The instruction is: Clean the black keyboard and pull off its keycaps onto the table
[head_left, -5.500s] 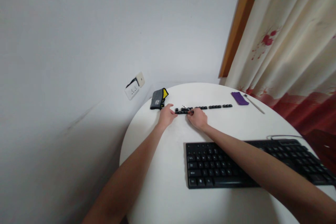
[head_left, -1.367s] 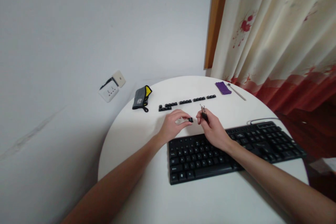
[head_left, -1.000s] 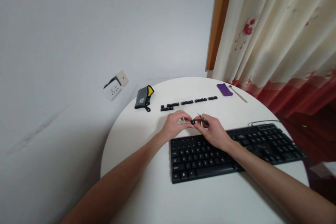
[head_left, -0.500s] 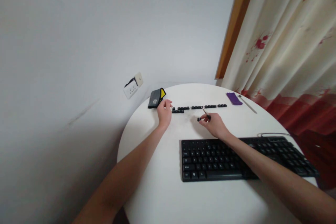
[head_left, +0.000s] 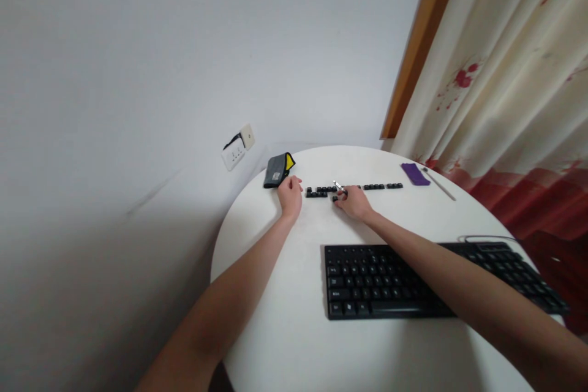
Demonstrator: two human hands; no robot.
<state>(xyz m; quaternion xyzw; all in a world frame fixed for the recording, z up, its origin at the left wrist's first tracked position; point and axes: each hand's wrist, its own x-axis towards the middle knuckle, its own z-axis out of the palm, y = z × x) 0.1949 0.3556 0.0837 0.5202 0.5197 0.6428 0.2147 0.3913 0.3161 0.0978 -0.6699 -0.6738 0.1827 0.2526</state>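
Observation:
A row of loose black keycaps (head_left: 374, 186) lies across the far side of the round white table (head_left: 294, 331). My right hand (head_left: 353, 202) is closed on a small metal tool (head_left: 339, 186) and sets a black keycap (head_left: 335, 198) down just below the row. My left hand (head_left: 291, 194) rests curled on the table at the row's left end, beside the keycaps (head_left: 316, 192) there; nothing shows in its fingers. A black keyboard (head_left: 436, 282) lies nearer me, partly under my right forearm.
A grey and yellow pouch (head_left: 277, 171) lies at the table's far left edge. A purple cloth (head_left: 415, 173) and a thin metal rod (head_left: 438, 183) sit at the far right. A wall socket (head_left: 237, 148) is on the wall; a curtain (head_left: 514, 86) hangs on the right.
Both hands moved from just above the keyboard out to the keycap row. My right hand carried a keycap with the tool toward the row's left part; my left hand reached the row's left end.

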